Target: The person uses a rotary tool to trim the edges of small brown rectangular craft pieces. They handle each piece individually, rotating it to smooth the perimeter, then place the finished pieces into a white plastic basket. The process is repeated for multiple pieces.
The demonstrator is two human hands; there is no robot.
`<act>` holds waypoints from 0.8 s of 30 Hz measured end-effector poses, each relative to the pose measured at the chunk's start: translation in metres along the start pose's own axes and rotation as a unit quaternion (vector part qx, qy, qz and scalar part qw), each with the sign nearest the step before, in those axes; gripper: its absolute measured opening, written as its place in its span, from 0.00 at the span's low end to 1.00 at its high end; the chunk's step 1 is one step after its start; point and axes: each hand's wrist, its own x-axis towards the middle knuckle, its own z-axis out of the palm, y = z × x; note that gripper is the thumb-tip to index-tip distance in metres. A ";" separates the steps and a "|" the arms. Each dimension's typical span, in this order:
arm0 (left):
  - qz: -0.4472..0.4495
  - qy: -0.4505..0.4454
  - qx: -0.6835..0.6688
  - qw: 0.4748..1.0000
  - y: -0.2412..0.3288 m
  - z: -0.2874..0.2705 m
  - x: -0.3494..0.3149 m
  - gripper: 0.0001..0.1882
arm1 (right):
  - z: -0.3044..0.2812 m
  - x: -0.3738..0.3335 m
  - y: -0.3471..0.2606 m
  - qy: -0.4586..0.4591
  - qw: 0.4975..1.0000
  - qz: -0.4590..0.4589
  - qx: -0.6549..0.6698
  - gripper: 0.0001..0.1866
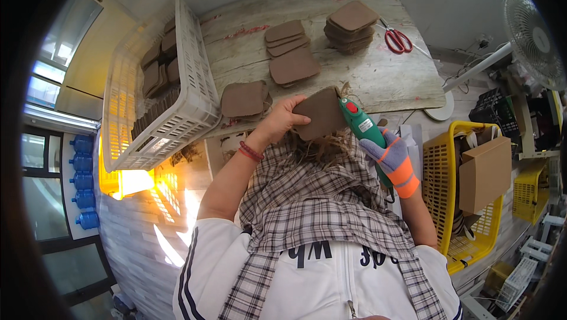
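Note:
My bare left hand (282,118), with a red bead bracelet at the wrist, pinches the left edge of a brown rounded-square pad (322,113). In a grey and orange glove, my right hand (393,157) is wrapped round a green handheld power tool (358,120) with a red button. The tool's tip meets the pad's upper right edge; whether it touches is hard to tell. Brown stringy trimmings (319,150) lie on my plaid apron (313,184) below the pad. Nearest to my left hand on the table is a small stack of similar pads (243,99).
More brown pads (294,65) and a taller stack (352,18) sit on the worn table (236,54), near red-handled scissors (398,41). A white crate (198,78) of pads stands left. On the right are a yellow basket (436,184) with a cardboard box (485,173), and a fan (533,36).

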 end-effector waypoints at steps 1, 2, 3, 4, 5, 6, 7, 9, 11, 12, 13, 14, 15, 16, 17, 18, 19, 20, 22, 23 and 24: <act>-0.008 -0.003 0.008 1.000 -0.002 -0.001 -0.001 0.27 | 0.000 0.003 0.001 -0.005 1.000 0.001 -0.006 0.22; -0.006 0.002 0.013 1.000 -0.003 -0.003 -0.002 0.25 | 0.000 0.005 0.002 -0.010 1.000 0.001 -0.013 0.22; -0.003 0.007 0.018 1.000 -0.003 -0.005 -0.002 0.24 | 0.000 0.005 0.002 -0.020 1.000 0.006 0.002 0.22; 0.000 0.012 0.022 1.000 -0.001 -0.007 -0.003 0.22 | 0.000 0.005 0.001 -0.030 0.999 0.010 0.016 0.22; 0.020 0.022 0.068 0.997 0.002 -0.009 -0.005 0.21 | -0.001 0.005 0.001 -0.040 0.999 0.014 0.031 0.22; 0.041 0.031 0.113 0.992 0.011 -0.009 -0.008 0.19 | -0.001 0.003 -0.002 -0.050 0.998 0.021 0.042 0.21; 0.061 0.041 0.159 0.985 0.016 -0.011 -0.010 0.17 | -0.002 0.001 -0.006 -0.060 0.996 0.028 0.054 0.20; 0.102 0.070 0.139 0.982 0.015 -0.023 -0.009 0.14 | -0.004 0.000 -0.005 -0.076 0.995 0.031 0.057 0.19; 0.124 0.095 0.103 0.982 0.015 -0.030 -0.011 0.12 | -0.007 0.003 0.000 -0.088 0.995 0.023 0.041 0.17; 0.126 0.103 0.076 0.984 0.017 -0.030 -0.012 0.12 | -0.006 0.003 0.000 -0.093 0.995 0.026 0.035 0.17; 0.127 0.111 0.048 0.984 0.021 -0.030 -0.014 0.12 | -0.006 0.002 -0.001 -0.097 0.994 0.030 0.030 0.16; 0.119 0.124 0.032 0.985 0.025 -0.028 -0.015 0.10 | -0.005 0.002 -0.001 -0.102 0.994 0.033 0.024 0.16; 0.119 0.124 0.021 0.985 0.025 -0.030 -0.015 0.10 | -0.005 0.003 0.000 -0.105 0.994 0.008 0.006 0.16; 0.119 0.124 0.010 0.985 0.024 -0.033 -0.014 0.10 | -0.005 0.004 0.003 -0.107 0.994 -0.017 -0.011 0.17; 0.119 0.124 0.000 0.985 0.023 -0.034 -0.014 0.10 | -0.004 0.004 0.004 -0.110 0.993 -0.043 -0.028 0.17; 0.117 0.121 0.003 0.986 0.023 -0.035 -0.015 0.09 | -0.003 0.003 0.002 -0.112 0.993 -0.024 -0.022 0.17; 0.114 0.119 0.005 0.986 0.024 -0.034 -0.016 0.09 | -0.002 0.002 -0.004 -0.114 0.993 -0.004 -0.016 0.17; 0.111 0.116 0.008 0.987 0.025 -0.034 -0.017 0.09 | -0.001 0.001 -0.007 -0.116 0.993 0.015 -0.010 0.17; 0.102 0.107 0.037 0.988 0.028 -0.033 -0.018 0.09 | 0.000 0.001 -0.007 -0.123 0.992 0.032 0.006 0.17; 0.097 0.102 0.051 0.989 0.028 -0.032 -0.019 0.08 | 0.000 0.000 -0.008 -0.127 0.991 0.040 0.014 0.16; 0.092 0.101 0.062 0.989 0.027 -0.032 -0.019 0.08 | 0.002 -0.001 -0.010 -0.126 0.991 0.040 0.018 0.17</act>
